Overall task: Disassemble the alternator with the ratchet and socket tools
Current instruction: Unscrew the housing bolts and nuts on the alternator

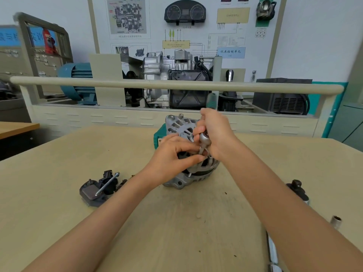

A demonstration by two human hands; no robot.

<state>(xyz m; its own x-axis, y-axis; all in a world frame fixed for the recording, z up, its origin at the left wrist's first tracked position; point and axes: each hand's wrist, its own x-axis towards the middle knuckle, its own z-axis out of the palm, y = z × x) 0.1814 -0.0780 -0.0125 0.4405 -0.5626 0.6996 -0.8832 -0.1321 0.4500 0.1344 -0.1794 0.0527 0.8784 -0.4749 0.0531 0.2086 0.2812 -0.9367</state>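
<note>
The right grip (213, 132) is wrapped round the ratchet (204, 142), whose handle slants up and away toward the table's (59, 193) far edge; directly below sits the alternator (182, 179), mid-table, where the left grip (172, 154) pinches the socket end.
</note>
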